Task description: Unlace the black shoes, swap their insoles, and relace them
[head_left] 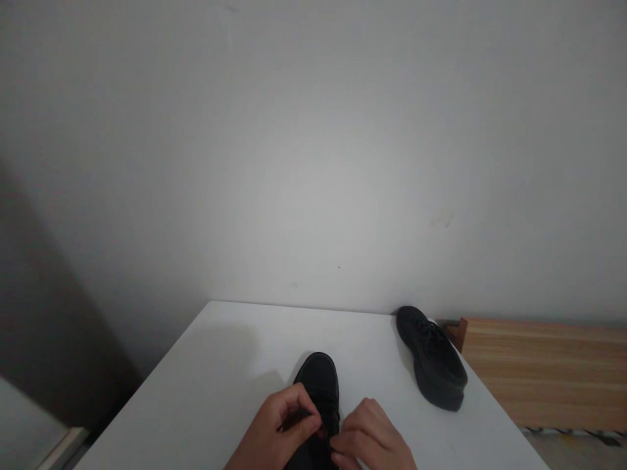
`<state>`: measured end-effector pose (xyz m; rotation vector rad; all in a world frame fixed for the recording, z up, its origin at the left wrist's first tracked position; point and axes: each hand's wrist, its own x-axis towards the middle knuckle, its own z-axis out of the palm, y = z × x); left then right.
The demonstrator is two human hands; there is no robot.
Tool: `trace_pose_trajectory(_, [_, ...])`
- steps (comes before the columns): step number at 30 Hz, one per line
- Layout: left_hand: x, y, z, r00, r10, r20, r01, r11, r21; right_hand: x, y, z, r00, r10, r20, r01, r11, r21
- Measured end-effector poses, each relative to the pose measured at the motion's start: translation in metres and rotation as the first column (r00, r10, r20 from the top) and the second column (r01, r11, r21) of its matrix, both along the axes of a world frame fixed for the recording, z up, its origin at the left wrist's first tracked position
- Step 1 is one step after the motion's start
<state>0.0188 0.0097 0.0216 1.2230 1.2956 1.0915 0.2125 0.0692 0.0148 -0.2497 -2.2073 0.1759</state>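
Observation:
A black lace-up shoe (318,373) rests on the white table with its toe pointing away from me. Over its lacing, my left hand (287,424) is closed in a pinch, thumb against forefinger. Just to the right, my right hand (369,438) is also closed, with curled fingers at the shoe's right side. Both hands seem to pinch the dark laces, though these hardly stand out against the black upper. The shoe's heel end is hidden by my hands and the lower frame edge.
A second black shoe (434,359), laced, stands near the right edge of the white table (220,365). Behind rises a pale wall (313,163). Right of the table is a wooden board (543,372). A light-coloured edge (63,447) shows at lower left.

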Motion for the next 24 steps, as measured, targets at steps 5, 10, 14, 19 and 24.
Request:
trace_pose_trajectory(5, [-0.005,0.000,-0.010,1.000,-0.031,-0.008,0.031,0.998,0.051,0.002,0.002,-0.004,0.997,-0.016,0.079,0.020,0.999,-0.044])
trace_pose_trajectory(10, [-0.002,0.001,-0.011,0.999,-0.011,0.032,0.009,0.998,0.064,0.003,0.003,-0.028,0.995,-0.010,0.097,0.027,0.984,-0.177])
trace_pose_trajectory(14, [0.002,-0.001,-0.010,0.994,0.027,-0.107,-0.006,0.980,0.197,0.002,-0.001,-0.035,0.992,0.016,0.128,0.038,0.911,-0.410])
trace_pose_trajectory(19, [0.004,-0.004,-0.010,0.850,0.202,-0.486,0.166,0.773,0.612,-0.005,-0.010,-0.032,0.986,-0.096,0.139,0.158,0.808,-0.567])
trace_pose_trajectory(24, [0.011,0.000,-0.006,0.593,0.535,-0.602,0.374,0.478,0.794,-0.008,-0.008,-0.025,0.993,-0.030,0.114,0.092,0.804,-0.588])
